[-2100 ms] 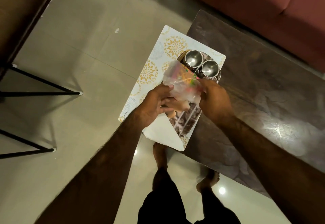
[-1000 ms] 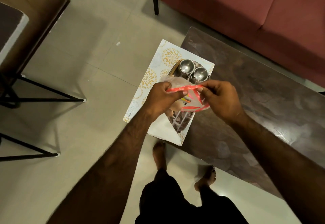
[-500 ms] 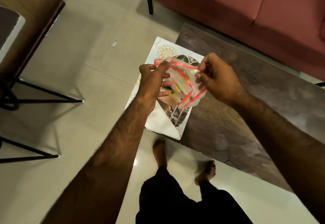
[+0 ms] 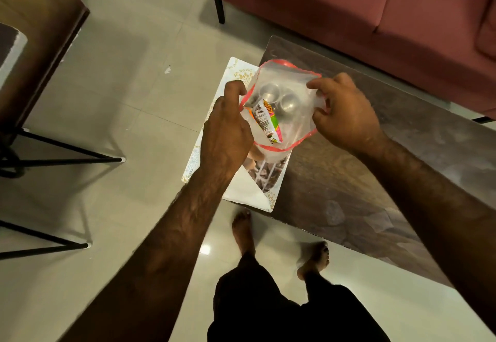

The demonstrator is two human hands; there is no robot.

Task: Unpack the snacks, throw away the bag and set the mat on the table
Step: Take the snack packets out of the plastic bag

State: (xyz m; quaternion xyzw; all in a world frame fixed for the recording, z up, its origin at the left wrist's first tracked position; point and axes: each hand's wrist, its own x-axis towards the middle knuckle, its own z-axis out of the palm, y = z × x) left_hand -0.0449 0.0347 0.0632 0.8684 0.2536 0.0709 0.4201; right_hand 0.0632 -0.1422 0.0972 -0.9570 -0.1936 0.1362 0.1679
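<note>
I hold a clear plastic bag with a red rim open above the table's left end. My left hand pinches the bag's left edge and my right hand grips its right edge. Inside the bag lies a colourful snack packet. Under the bag a white mat with gold flower prints lies on the dark table and sticks out over its left edge. Two steel cups on the mat show through the plastic.
A red sofa runs along the far side of the table. A wooden stand with black metal legs is on the left. My bare feet stand on the tiled floor at the table's near corner.
The bag's mouth, pinched flat one second ago, has been pulled wide open between my hands, and the snack packet inside now shows. Both hands moved apart.
</note>
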